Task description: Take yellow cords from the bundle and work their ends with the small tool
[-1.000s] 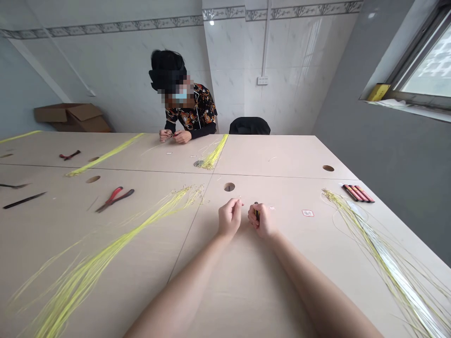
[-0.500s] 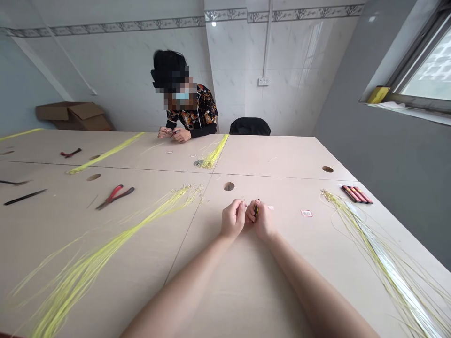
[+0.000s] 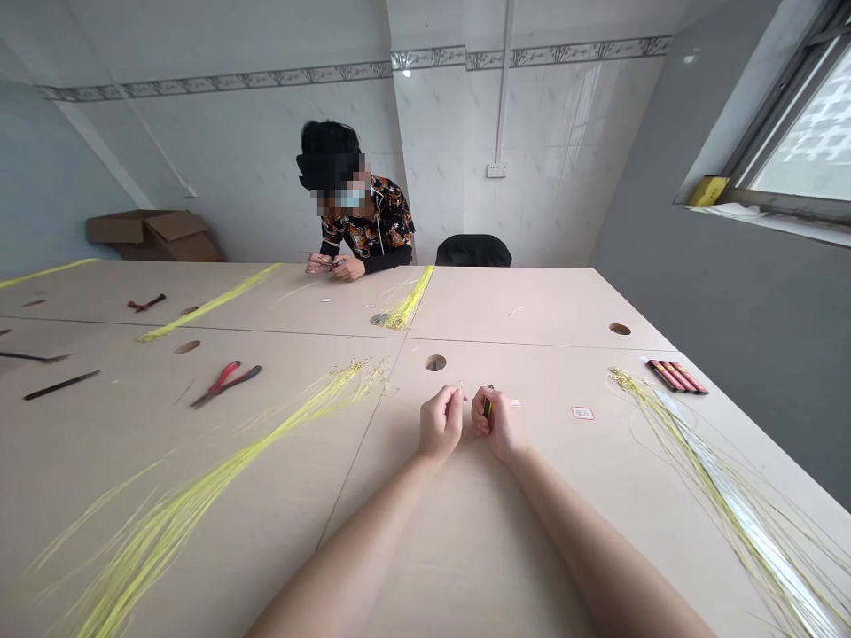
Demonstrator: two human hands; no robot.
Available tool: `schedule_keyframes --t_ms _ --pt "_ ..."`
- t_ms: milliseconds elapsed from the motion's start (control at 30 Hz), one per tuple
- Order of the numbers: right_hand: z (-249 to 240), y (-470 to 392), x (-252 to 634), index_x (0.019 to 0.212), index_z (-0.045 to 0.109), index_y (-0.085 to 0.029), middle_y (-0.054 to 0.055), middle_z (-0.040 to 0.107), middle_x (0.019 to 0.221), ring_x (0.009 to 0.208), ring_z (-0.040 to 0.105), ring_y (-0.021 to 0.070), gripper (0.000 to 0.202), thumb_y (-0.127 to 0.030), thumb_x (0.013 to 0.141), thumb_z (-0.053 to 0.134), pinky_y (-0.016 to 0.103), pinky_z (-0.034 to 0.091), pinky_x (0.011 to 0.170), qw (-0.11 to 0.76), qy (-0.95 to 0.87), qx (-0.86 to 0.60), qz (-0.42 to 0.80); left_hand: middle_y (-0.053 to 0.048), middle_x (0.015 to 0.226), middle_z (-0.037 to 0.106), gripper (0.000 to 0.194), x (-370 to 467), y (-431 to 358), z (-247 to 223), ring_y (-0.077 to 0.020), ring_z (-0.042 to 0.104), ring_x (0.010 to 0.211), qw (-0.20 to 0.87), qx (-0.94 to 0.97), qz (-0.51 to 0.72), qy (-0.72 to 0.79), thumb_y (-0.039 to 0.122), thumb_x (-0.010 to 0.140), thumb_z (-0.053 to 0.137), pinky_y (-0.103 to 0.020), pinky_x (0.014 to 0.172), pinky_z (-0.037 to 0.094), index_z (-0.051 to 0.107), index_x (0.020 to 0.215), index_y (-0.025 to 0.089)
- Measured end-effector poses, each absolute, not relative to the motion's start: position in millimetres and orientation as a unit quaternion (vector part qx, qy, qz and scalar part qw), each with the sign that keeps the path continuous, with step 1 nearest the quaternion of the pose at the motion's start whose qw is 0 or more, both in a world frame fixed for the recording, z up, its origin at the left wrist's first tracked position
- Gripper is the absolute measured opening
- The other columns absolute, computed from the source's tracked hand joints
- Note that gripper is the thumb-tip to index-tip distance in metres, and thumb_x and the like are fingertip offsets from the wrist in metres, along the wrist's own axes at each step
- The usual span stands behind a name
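My left hand point(image 3: 441, 424) is closed in a pinch in the middle of the table, with a thin pale tip point(image 3: 460, 386) poking up from the fingertips. Most of that piece is hidden, so its kind is unclear. Just to its right, my right hand point(image 3: 503, 427) is wrapped round a small black-and-yellow object point(image 3: 489, 406), largely covered by the fingers. A narrow gap separates the two hands. Left of them lies a bundle of yellow wires point(image 3: 256, 449) with curled ends. Another wire bundle point(image 3: 691, 452) lies on the right, over a whitish strip.
Red-and-black pliers point(image 3: 224, 385) and a black pointed tool point(image 3: 63, 385) lie to the left. Several pink tubes with black ends point(image 3: 678, 377) and a small label point(image 3: 582, 413) are to the right. A round hole point(image 3: 436, 362) is beyond my hands. A co-worker point(image 3: 372, 221) sits opposite.
My hands have drawn slightly apart, the right one shifting rightward. The whole scene sits a little lower in view. The co-worker's hands stay together over the table.
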State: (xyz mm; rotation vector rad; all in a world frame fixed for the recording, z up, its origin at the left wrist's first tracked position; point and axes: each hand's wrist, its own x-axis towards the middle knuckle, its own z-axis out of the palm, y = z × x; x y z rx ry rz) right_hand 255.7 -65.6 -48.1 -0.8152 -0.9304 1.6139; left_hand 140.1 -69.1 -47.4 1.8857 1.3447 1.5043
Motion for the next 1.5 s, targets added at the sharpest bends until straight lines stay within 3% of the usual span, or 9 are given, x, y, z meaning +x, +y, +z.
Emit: schedule_keyframes --t_ms 333,533,667,1067,1200,1333,1500 --pt "-52.3 -64.9 257.5 0.05 0.035 -0.02 -0.005 0.025 0.039 0.038 0.015 0.0072 0.027 -0.037 0.071 0.037 0.024 0.012 0.041 0.494 -0.426 -0.33 0.683 0.002 0.052 0.045 0.035 139.9 -69.0 -47.2 -0.0096 0.038 0.046 0.193 0.678 0.533 0.468 0.037 0.09 0.038 -0.021 0.047 0.03 0.05 0.064 0.017" --pt "-47.1 -69.2 258.4 0.05 0.04 -0.02 -0.004 0.034 0.037 0.038 0.025 0.0084 0.03 -0.036 0.075 0.04 0.025 0.021 0.042 0.48 -0.491 -0.339 0.643 0.002 0.053 0.044 0.032 140.9 -70.2 -47.7 -0.0094 0.04 0.048 0.212 0.679 0.532 0.46 0.034 0.09 0.039 -0.021 0.048 0.032 0.047 0.063 0.017" --pt "-46.3 -69.7 257.8 0.05 0.039 -0.02 -0.005 0.032 0.034 0.035 0.023 0.0082 0.031 -0.037 0.077 0.038 0.025 0.02 0.039 0.486 -0.492 -0.34 0.637 0.003 0.052 0.043 0.031 140.7 -70.6 -47.1 -0.0094 0.039 0.048 0.209 0.675 0.537 0.462 0.032 0.089 0.04 -0.021 0.048 0.031 0.047 0.063 0.018" --pt "-50.6 -71.6 259.3 0.042 0.036 -0.02 -0.003 0.034 0.03 0.032 0.027 0.0068 0.053 -0.051 0.085 0.039 0.024 0.021 0.039 0.457 -0.591 -0.351 0.564 0.004 0.051 0.041 0.031 141.3 -70.1 -48.4 -0.0079 0.038 0.047 0.194 0.683 0.551 0.439 0.031 0.089 0.04 -0.019 0.047 0.032 0.043 0.062 0.017" --pt "-51.8 -70.9 258.7 0.049 0.037 -0.02 -0.005 0.035 0.034 0.031 0.028 0.0067 0.051 -0.058 0.083 0.042 0.024 0.021 0.038 0.476 -0.574 -0.372 0.553 0.003 0.052 0.043 0.03 141.4 -71.0 -48.0 -0.0082 0.04 0.048 0.197 0.679 0.552 0.442 0.031 0.089 0.041 -0.019 0.047 0.033 0.046 0.063 0.017" --pt "-54.8 -67.3 258.3 0.052 0.038 -0.02 -0.005 0.031 0.036 0.033 0.028 0.0073 0.048 -0.054 0.085 0.039 0.024 0.022 0.039 0.519 -0.52 -0.362 0.574 0.003 0.052 0.044 0.03 140.8 -71.0 -47.3 -0.0085 0.04 0.047 0.2 0.673 0.552 0.45 0.032 0.09 0.04 -0.019 0.047 0.032 0.05 0.065 0.017" --pt "-57.2 -62.4 258.4 0.053 0.034 -0.021 -0.007 0.022 0.037 0.034 0.014 0.0065 0.039 -0.047 0.081 0.035 0.023 0.016 0.037 0.55 -0.392 -0.34 0.654 0.004 0.05 0.042 0.031 139.7 -69.4 -48.3 -0.0082 0.038 0.044 0.201 0.679 0.546 0.447 0.034 0.09 0.04 -0.02 0.045 0.03 0.054 0.07 0.016"
